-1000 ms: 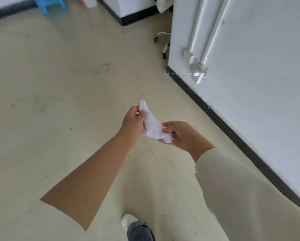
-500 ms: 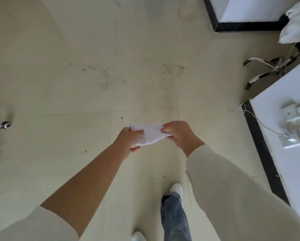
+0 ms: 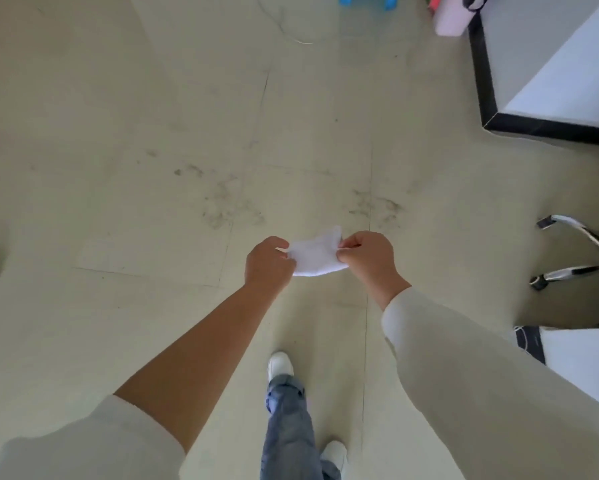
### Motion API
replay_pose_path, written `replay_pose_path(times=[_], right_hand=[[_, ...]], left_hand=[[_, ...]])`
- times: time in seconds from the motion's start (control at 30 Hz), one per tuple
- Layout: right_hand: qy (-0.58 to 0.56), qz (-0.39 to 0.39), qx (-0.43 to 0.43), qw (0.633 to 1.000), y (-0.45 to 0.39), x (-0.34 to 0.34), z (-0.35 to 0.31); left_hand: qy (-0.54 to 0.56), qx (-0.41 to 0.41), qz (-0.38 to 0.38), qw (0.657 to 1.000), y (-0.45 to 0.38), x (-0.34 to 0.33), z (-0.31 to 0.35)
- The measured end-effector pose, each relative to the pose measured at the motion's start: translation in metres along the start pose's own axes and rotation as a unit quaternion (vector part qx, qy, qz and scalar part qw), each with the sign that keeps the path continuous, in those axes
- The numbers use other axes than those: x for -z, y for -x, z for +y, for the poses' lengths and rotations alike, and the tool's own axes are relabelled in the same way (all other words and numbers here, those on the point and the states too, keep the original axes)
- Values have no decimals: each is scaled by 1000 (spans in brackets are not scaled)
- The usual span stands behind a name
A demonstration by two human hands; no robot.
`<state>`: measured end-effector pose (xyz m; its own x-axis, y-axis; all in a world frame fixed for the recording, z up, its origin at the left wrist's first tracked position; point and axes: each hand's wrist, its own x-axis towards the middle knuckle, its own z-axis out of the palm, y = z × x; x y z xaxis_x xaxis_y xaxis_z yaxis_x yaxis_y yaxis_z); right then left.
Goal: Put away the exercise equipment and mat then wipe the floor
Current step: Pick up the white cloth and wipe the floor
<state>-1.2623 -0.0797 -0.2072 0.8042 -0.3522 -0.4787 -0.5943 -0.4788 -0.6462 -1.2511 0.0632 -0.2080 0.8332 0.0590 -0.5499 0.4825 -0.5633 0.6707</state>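
Person standing, both hands out front over the floor (image 3: 125,188). White cloth (image 3: 317,253) held at frame centre, stretched between the hands, off the ground. Left hand (image 3: 268,263) pinches its 9 o'clock edge, fingers curled in. Right hand (image 3: 369,252) pinches the 3 o'clock edge, thumb and fingers closed on it. Scuff marks (image 3: 228,202) on the floor at 12 o'clock of the cloth. Chair base (image 3: 582,254) at 3 o'clock. Blue stool (image 3: 365,0) at 12 o'clock, far edge.

Left hand (image 3: 268,263), right hand (image 3: 369,256) outstretched, both pinching white cloth (image 3: 317,254)
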Motion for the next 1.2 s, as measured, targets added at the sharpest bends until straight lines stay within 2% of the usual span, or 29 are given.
replay_pose_path(times=[0.13,0.27,0.37,0.53,0.77,1.2], right_hand=[[46,-18,2,999,-93,2,-63],[53,14,-19,998,-187,8,-126],[33,43,-3,999,-255,27,-173],[-12,81,27,996,-382,81,-241],[44,80,87,992,-583,165,-344],[87,151,141,975,-940,294,-569]], left_hand=[[-77,-28,18,996,-96,22,53],[-140,-52,13,989,-189,48,123],[-182,-94,22,978,-254,62,182],[-222,-155,23,962,-365,64,297],[-286,-171,24,942,-536,53,471],[-316,-264,46,910,-864,88,774]])
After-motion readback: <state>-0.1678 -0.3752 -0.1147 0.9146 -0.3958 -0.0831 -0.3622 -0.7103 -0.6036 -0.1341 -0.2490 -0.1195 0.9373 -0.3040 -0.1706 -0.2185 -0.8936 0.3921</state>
